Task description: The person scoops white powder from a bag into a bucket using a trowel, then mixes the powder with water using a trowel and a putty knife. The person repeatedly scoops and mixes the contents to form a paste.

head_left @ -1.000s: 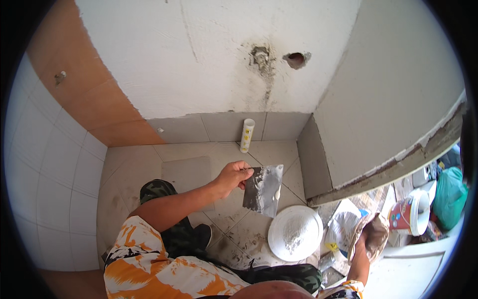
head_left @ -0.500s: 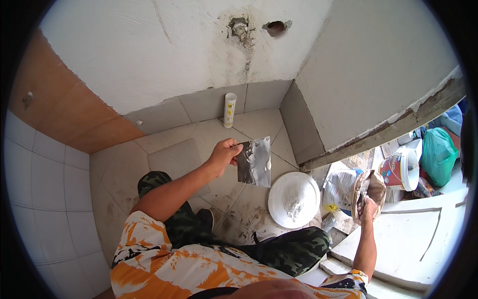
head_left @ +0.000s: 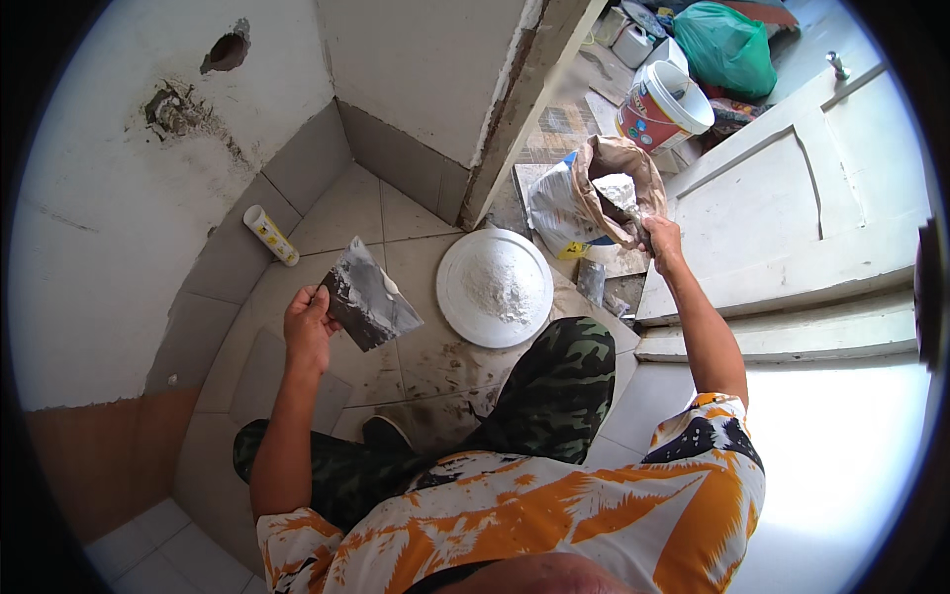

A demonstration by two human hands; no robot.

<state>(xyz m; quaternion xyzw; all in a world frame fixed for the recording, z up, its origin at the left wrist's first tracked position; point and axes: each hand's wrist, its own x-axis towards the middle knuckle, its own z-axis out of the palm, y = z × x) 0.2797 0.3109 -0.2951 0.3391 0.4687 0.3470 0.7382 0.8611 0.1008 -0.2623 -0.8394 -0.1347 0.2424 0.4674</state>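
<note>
The left hand (head_left: 310,327) was closed on one edge of a thin grey plate (head_left: 371,294), thumb on top, and held it above the floor (head_left: 421,371). White paste was smeared across the plate, with a thicker blob along its far right edge.

The right hand (head_left: 661,241) was at the near right side of the mouth of a paper bag (head_left: 594,188). It appeared to be gripping a scraper (head_left: 618,193), whose handle was mostly hidden by the fingers. White powder lay heaped on the scraper's blade, which was within the open mouth of the bag. The brown paper rim was turned out around it.

Between the two hands, nearer the person, a round white lid (head_left: 448,297) lay flat on the floor with a mound of white powder (head_left: 505,285) on it. The lid was near the bag but apart from it, and just beyond the person's camouflage trousers (head_left: 554,386).

A white tube (head_left: 270,236) with yellow marks stood near the grey wall tiles, to the left. Past the bag stood a red and white bucket (head_left: 658,111), with a green plastic bag (head_left: 725,49) behind it. A white door (head_left: 782,188) was on the right.
</note>
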